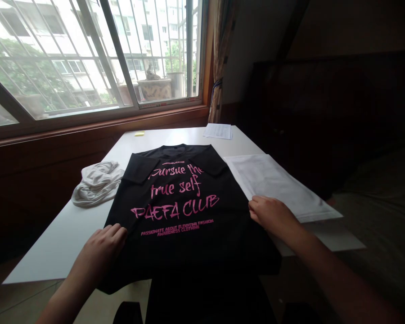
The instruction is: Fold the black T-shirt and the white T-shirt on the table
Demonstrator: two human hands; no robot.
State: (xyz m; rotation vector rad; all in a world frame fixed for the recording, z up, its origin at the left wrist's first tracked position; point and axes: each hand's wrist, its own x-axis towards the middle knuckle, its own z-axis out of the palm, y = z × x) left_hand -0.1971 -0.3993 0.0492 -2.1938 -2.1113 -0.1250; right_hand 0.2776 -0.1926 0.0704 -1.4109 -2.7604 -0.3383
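Note:
A black T-shirt (189, 252) with pink lettering lies spread face up on the white table, its collar at the far end and both sleeves folded inward over the chest. Its hem hangs past the table's near edge. My left hand (110, 240) is closed on the shirt's left side edge, low down. On the opposite side edge, a little farther up, my right hand (268, 213) pinches the fabric. To the left of the shirt sits a crumpled light grey cloth (97, 182). A flat white folded garment (280, 184) lies to the right, beside my right hand.
At the far end of the white table (50, 252) are some printed papers (218, 131) and a small yellow note (139, 133). A barred window (94, 58) runs along the left and back. A tied curtain (216, 90) hangs beyond the table.

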